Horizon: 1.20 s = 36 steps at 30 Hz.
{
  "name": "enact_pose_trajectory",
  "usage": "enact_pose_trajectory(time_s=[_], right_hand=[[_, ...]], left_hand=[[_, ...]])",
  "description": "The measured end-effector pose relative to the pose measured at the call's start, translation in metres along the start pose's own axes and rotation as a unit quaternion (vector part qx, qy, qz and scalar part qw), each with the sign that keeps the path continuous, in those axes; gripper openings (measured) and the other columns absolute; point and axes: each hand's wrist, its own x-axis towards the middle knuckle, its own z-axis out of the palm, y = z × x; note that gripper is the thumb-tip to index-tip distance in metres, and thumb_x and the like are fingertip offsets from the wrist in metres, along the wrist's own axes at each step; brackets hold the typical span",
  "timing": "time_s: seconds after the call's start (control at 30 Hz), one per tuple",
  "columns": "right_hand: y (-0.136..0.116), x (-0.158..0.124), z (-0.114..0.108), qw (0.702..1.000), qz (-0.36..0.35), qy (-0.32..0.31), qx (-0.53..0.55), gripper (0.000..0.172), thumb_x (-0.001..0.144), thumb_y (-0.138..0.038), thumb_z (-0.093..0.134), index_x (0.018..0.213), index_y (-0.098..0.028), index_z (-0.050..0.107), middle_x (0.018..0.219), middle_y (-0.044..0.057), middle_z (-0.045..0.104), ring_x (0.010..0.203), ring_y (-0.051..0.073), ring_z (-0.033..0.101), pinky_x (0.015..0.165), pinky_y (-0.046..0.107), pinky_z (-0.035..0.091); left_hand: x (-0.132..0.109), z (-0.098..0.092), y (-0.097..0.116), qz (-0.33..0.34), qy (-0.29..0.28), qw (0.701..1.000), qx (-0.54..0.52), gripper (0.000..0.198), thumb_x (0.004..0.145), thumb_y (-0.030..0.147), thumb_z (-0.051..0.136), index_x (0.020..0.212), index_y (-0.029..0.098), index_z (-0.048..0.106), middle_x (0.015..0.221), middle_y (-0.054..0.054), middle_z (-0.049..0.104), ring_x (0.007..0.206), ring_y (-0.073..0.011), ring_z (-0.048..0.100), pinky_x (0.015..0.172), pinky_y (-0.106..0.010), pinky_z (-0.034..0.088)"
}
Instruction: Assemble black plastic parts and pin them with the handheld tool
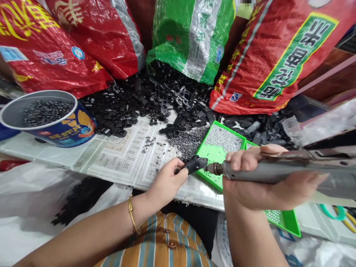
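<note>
At the front edge of the counter (111,163), the left hand (168,183) pinches one black plastic part (194,165) in closed fingers. The right hand (258,187) is wrapped fully round one grey power screwdriver (267,172). The long axis of the tool lies level, with the bit pointing left at the part, above a green tray (211,174). Behind lie three red sacks (278,55) and one green sack (191,37); their printed characters cannot be read. One blue can (65,131) stands at the left.

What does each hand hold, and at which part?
The left hand pinches a small black part at its left end; the right hand grips a grey power screwdriver around its barrel.
</note>
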Motion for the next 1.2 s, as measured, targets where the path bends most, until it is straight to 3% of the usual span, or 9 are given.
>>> enact_pose_trajectory(time_s=[0.27, 0.63, 1.2], right_hand=[[0.007, -0.007, 0.018, 0.999, 0.050, -0.005, 0.013, 0.039, 0.070, -0.058, 0.053, 0.075, -0.019, 0.055, 0.042, -0.008, 0.045, 0.035, 0.010, 0.044, 0.041, 0.025, 0.035], [0.011, -0.009, 0.017, 0.998, 0.065, -0.001, 0.002, 0.038, 0.068, -0.058, 0.054, 0.075, -0.021, 0.055, 0.042, -0.008, 0.045, 0.035, 0.010, 0.042, 0.041, 0.027, 0.034], [0.009, -0.016, 0.015, 0.992, 0.051, -0.111, 0.015, 0.030, 0.071, -0.049, 0.059, 0.064, -0.020, 0.054, 0.042, -0.006, 0.045, 0.035, 0.012, 0.043, 0.038, 0.027, 0.037]], left_hand=[[-0.003, 0.003, -0.001, -0.005, 0.008, 1.000, -0.013, 0.013, 0.076, 0.031, 0.051, 0.075, 0.019, 0.046, 0.050, 0.010, 0.030, 0.041, -0.0050, 0.025, 0.043, -0.019, 0.023], [-0.005, 0.004, 0.001, -0.012, 0.011, 0.999, -0.028, 0.012, 0.074, 0.030, 0.053, 0.072, 0.020, 0.046, 0.049, 0.009, 0.032, 0.042, -0.0059, 0.029, 0.045, -0.020, 0.025], [-0.006, 0.008, 0.001, -0.008, 0.009, 1.000, 0.009, 0.011, 0.076, 0.027, 0.049, 0.072, 0.020, 0.042, 0.049, 0.010, 0.030, 0.040, -0.0041, 0.025, 0.043, -0.019, 0.023]])
